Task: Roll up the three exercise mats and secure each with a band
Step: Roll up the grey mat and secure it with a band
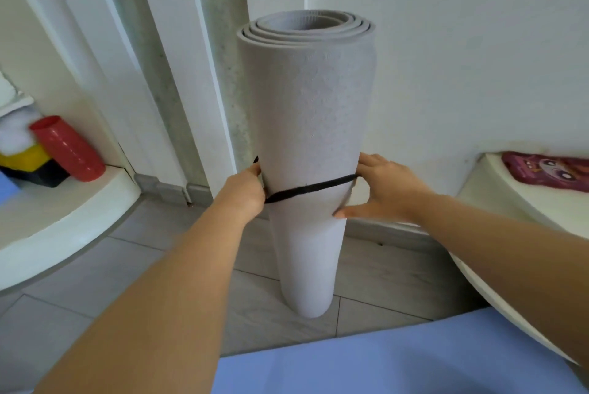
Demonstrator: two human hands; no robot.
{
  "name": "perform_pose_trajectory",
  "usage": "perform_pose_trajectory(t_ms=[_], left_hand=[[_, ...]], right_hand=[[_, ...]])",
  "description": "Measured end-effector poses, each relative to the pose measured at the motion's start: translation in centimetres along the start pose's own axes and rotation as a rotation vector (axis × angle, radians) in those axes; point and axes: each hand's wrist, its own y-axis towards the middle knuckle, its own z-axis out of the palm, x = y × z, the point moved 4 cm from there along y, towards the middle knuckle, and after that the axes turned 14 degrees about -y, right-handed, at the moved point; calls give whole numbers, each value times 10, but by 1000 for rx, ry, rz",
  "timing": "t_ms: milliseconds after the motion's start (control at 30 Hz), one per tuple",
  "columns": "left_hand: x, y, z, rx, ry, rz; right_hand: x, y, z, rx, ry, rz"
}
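Standing on end on the tiled floor [95, 282], close to the wall [446, 43], the rolled grey mat [309, 125] is getting its black band [306, 189], which is sitting slanted around the lower half. The left hand [245, 192] is working at the roll's left edge, fingers curled and pinching the band there, likely to draw it snug. The right hand [385, 189] is bracing the opposite side, fingers spread: thumb lying low across the front, the rest reaching round the far side, straddling the band so the roll is not tipping or springing open. Keeping the mat upright is probably letting both hands reach all the way round. That looks like 1 of 3 nearly secured, while a blue mat [382, 371] is lying flat in the foreground, not yet rolled.
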Motion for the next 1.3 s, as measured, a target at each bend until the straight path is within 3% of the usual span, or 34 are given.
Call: perform_pose_trajectory(t_ms=[67,133,333,467,533,600,733,833,967,1033,1133,1300], left_hand=[[4,1,9,-46,146,183],[10,1,14,-69,109,253],[26,-4,23,104,-445,-126],[37,-13,32,317,-721,-355],[47,-15,37,406,-846,-369],[55,-6,36,304,-698,-285],[47,4,37,-172,-45,259],[65,-3,56,-195,-46,345],[74,5,60,-54,-317,144],[76,6,59,81,-595,-99],[77,5,54,145,-799,-326],[78,2,51,51,-963,-423]], right_hand=[[-1,-3,1,49,-163,13],[0,-6,8,88,-188,27],[-1,-6,33,154,226,104],[-7,-15,54,423,709,208],[-6,-17,58,476,733,201],[0,-12,59,406,593,157],[13,-11,64,195,223,96],[14,-22,75,220,-93,40],[14,-19,80,270,-225,1],[13,-13,85,312,-19,32],[9,-12,90,394,522,188],[15,-10,89,296,496,154]])
